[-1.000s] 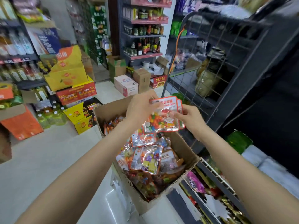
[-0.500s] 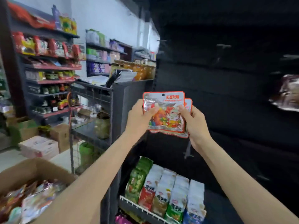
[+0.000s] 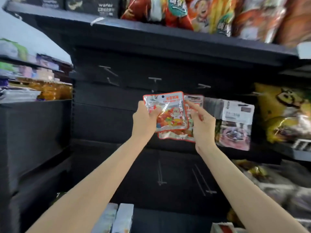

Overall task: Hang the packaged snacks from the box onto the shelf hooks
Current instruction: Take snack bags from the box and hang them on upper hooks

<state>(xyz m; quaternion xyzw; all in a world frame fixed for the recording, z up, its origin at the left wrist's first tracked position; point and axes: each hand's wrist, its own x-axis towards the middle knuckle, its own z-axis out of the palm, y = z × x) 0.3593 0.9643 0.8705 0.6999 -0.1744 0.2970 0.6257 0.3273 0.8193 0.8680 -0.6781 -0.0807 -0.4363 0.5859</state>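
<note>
I hold two red-edged clear snack packets in front of the black shelf back panel. My left hand (image 3: 144,120) grips the front packet (image 3: 170,113) by its left side, thumb on its face. Behind it, the second packet (image 3: 190,132) is held in my right hand (image 3: 202,125), forefinger stretched along its top. The front packet's hang hole sits just below an empty metal hook (image 3: 154,84). Other bare hooks stick out at the left (image 3: 109,73) and at the right (image 3: 204,86). The box is out of view.
A pale packet (image 3: 235,125) hangs just right of my hands, with a yellow bag (image 3: 284,115) beyond it. Snack bags (image 3: 210,12) fill the shelf above. Long empty hooks (image 3: 201,180) jut out lower down. Boxed goods (image 3: 117,219) stand at the bottom.
I turned from the box to face the hook panel and raised both packets toward the hooks. The box dropped out of view. The right forefinger now lies along the rear packet's top.
</note>
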